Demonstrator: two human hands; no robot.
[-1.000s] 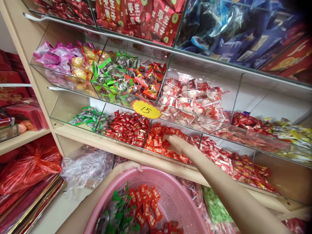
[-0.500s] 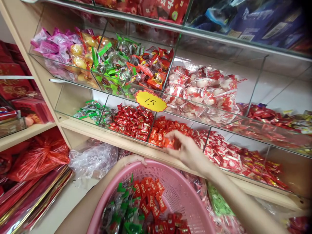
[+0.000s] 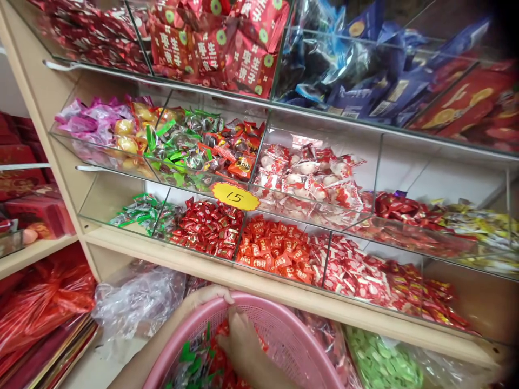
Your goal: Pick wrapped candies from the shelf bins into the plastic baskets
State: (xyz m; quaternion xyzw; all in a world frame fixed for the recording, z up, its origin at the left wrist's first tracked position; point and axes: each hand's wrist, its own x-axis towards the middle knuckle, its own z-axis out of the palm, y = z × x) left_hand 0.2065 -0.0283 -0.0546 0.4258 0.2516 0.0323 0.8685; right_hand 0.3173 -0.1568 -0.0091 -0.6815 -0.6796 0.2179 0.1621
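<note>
Head camera view: I count two hands, both mine, and one pink basket [image 3: 298, 330] at the bottom centre of the frame. With my left hand [image 3: 208, 296] I have a closed grip on the basket's rim, at its upper left. My right hand [image 3: 242, 337] is down inside the basket, over the red candies [image 3: 227, 364]; it is blurred and its fingertips are hidden, so I cannot tell whether it is open, closed or gripping any. Beside them, at the basket's left, lie green-and-clear wrapped candies [image 3: 190, 359], partly hidden and uncountable.

Above the basket I see three rows of candy, one over another. Across the lowest I make out four clear dividers, with orange-red candies [image 3: 273, 246] near the middle of the frame, dark red ones [image 3: 208, 229] to their left and red-and-white ones [image 3: 352, 265] to their right, all too many to count. One yellow tag [image 3: 235, 196] reading 15 sits on the edge just above. In the top row, at upper centre, I count at least four large red packets [image 3: 208, 54].

At lower left are one red plastic bag [image 3: 52, 292] and, nearer the basket, one crumpled clear bundle [image 3: 138, 302]. Green packaged pieces [image 3: 379, 359] fill a patch at lower right.
</note>
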